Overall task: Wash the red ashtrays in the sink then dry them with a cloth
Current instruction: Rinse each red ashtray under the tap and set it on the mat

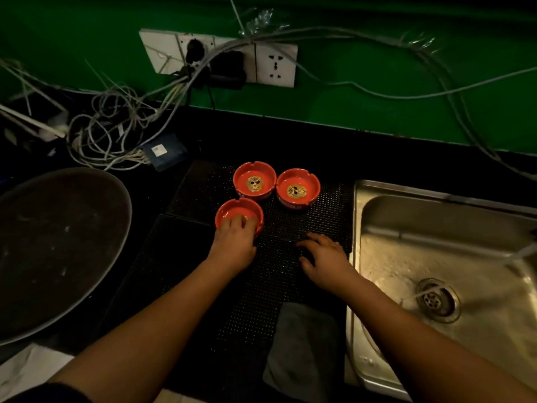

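Left hand [234, 238] gripping ashtray [232, 208] rim, right hand [325, 257] flat — fingers spread

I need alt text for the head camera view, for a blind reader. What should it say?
A person's left hand grips the nearest red ashtray; two more red ashtrays stand behind it on a black studded mat, where the right hand rests open. A steel sink with water running lies to the right, a grey cloth in front.
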`<state>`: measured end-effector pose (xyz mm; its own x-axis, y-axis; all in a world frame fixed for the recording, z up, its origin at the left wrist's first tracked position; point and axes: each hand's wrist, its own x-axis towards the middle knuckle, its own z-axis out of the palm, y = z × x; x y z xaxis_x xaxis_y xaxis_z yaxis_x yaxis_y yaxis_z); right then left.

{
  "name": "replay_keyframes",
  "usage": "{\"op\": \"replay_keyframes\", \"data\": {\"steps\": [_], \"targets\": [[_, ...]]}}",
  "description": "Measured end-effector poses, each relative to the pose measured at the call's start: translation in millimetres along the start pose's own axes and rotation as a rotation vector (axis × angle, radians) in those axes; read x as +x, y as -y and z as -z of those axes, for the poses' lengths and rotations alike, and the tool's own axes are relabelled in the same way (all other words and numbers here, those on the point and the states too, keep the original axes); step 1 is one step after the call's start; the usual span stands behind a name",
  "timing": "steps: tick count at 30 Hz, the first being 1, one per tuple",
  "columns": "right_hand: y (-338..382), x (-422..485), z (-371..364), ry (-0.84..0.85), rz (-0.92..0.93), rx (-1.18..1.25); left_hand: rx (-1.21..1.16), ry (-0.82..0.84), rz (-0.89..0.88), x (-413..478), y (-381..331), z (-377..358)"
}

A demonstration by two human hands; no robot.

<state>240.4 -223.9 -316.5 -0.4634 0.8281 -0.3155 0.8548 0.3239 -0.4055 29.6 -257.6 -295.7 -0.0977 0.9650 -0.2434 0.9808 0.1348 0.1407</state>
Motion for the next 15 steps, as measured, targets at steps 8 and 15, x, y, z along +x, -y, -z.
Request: {"op": "replay_keyframes", "data": {"steps": [8, 15], "targets": [[-48, -17, 111, -0.32, -0.026, 0.09, -0.118, -0.051, -0.296, 23, -107, 71], [-95, -46, 249, -0.574, -0.023, 0.029, -0.159, -0.182, -0.49, 63, -219, 156]]}}
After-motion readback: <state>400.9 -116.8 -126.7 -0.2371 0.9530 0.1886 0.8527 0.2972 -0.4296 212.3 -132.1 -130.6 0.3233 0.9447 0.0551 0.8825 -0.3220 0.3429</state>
